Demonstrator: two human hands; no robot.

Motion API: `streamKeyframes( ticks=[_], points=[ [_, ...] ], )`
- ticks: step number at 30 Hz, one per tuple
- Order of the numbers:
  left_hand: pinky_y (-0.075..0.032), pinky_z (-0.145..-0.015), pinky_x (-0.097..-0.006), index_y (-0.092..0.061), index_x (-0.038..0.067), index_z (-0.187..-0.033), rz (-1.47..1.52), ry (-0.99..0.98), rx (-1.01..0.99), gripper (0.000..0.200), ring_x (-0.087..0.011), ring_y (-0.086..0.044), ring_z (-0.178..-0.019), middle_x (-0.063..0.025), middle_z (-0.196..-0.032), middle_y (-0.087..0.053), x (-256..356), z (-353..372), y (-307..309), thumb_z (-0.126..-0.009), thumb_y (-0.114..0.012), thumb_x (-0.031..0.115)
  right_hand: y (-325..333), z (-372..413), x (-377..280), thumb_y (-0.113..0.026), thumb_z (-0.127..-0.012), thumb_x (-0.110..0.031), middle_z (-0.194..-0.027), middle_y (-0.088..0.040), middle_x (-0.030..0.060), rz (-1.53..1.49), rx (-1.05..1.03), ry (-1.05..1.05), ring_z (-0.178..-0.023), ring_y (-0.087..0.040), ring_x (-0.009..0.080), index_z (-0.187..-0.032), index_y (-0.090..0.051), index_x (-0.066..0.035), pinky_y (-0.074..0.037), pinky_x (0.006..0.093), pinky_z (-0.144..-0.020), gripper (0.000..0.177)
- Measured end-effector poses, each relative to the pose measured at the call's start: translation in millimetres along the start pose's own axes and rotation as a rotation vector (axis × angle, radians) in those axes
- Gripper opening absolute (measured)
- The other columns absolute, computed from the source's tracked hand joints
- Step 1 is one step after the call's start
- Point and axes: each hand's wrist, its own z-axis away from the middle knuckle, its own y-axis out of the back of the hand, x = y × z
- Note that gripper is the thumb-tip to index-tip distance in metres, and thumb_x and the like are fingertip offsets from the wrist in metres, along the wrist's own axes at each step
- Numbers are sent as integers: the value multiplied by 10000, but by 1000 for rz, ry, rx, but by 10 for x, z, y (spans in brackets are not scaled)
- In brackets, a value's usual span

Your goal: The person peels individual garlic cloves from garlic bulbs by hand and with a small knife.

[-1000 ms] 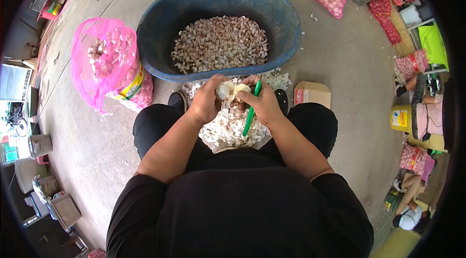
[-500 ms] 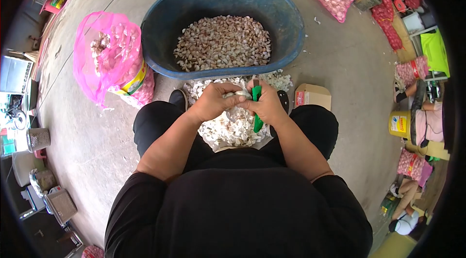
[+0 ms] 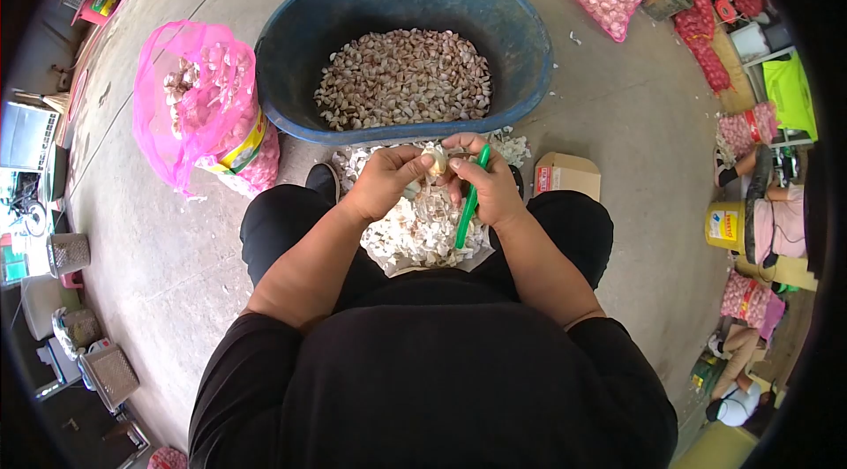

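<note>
— Well, what takes up the most room?
— A blue tub [image 3: 531,37] at twelve o'clock from the hands, its floor covered with loose garlic cloves [image 3: 404,76]; at ten o'clock a pink net sack [image 3: 198,107] of garlic heads stands on the concrete, just beside the tub.
— And closer to the person?
— A heap of white skins [image 3: 410,240] lies between the knees, right under the hands; a small cardboard box [image 3: 567,173] sits at three o'clock, near the right knee.
— The hands themselves?
— The left hand [image 3: 384,185] has its fingers curled, thumb and fingertips pinching a garlic piece [image 3: 433,160] from nine o'clock; the right hand [image 3: 492,194], at three o'clock of it, is closed round a green-handled tool [image 3: 470,200] whose handle points toward six o'clock, while its thumb and forefinger press on the same piece.
— Where exactly is that piece?
— Held up between both hands, above the far edge of the heap and near the tub's closest rim; the tool's blade I cannot make out.
</note>
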Motion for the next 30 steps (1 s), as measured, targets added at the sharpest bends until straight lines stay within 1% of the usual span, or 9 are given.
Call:
streamKeyframes(
  ticks=[7,13,16,19,20,24,27,28,30],
  points=[
    [-410,-607,-215,-570,-28,-926,-108,-52,-15,205,-80,-500,-667,-25,-752,-568,-27,-3,-33,-850,-518,155,13,-31,130,-616,-776,-119,-637,-521,42,351,0,161,-449,-448,66,-1043,-489,-31,-366,202,-389,308],
    [-413,-582,-222,-577,-13,-868,-290,-46,-2,223,-79,-500,-650,-26,-703,-556,-7,18,17,-865,-497,194,43,-9,166,-596,-779,-129,-673,-522,56,202,-8,3,-478,-479,81,-926,-500,-32,-356,198,-378,201],
    [-428,-588,-233,-564,-10,-887,-79,85,107,262,-99,-521,-660,-37,-740,-560,-48,-37,90,-879,-467,233,41,-42,107,-564,-792,-149,-672,-520,68,134,182,-135,-484,-495,113,-887,-492,-38,-371,217,-394,163],
    [-448,-600,-250,-548,-8,-919,371,207,153,257,-123,-543,-700,-56,-833,-561,-38,-28,90,-883,-448,226,152,-156,179,-534,-812,-180,-660,-506,65,127,321,-299,-513,-489,125,-865,-491,-54,-417,255,-461,144],
    [-463,-651,-265,-501,-14,-1028,486,224,106,236,-141,-551,-759,-79,-916,-549,7,-23,94,-862,-468,151,181,-210,136,-537,-810,-176,-710,-541,90,106,298,-367,-573,-538,160,-909,-503,-53,-450,303,-505,162],
    [-445,-739,-265,-406,-11,-1163,447,115,-8,350,-135,-535,-832,-78,-953,-536,-133,-82,207,-830,-490,53,60,-516,-130,-498,-849,-214,-927,-566,121,-165,238,-29,-745,-596,196,-1124,-422,-81,-473,301,-548,315],
    [-444,-725,-255,-409,-2,-1161,433,37,184,359,-119,-524,-844,-69,-993,-522,-45,-59,161,-825,-519,62,-87,-650,-266,-465,-871,-254,-958,-551,113,323,330,115,-676,-582,157,-1150,-381,-86,-454,266,-502,337],
    [-444,-730,-254,-406,3,-1162,433,13,188,367,-117,-522,-853,-68,-1001,-518,-17,-53,159,-822,-529,68,-104,-646,-254,-468,-870,-297,-808,-558,68,526,366,63,-532,-520,101,-1049,-450,-68,-401,220,-428,291],
    [-443,-741,-253,-402,11,-1163,435,-37,199,385,-114,-518,-869,-66,-1018,-509,22,-35,172,-815,-551,80,-159,-581,-186,-507,-849,-314,-733,-545,43,610,273,-157,-476,-482,94,-1004,-503,-29,-372,235,-407,324]
  ],
)
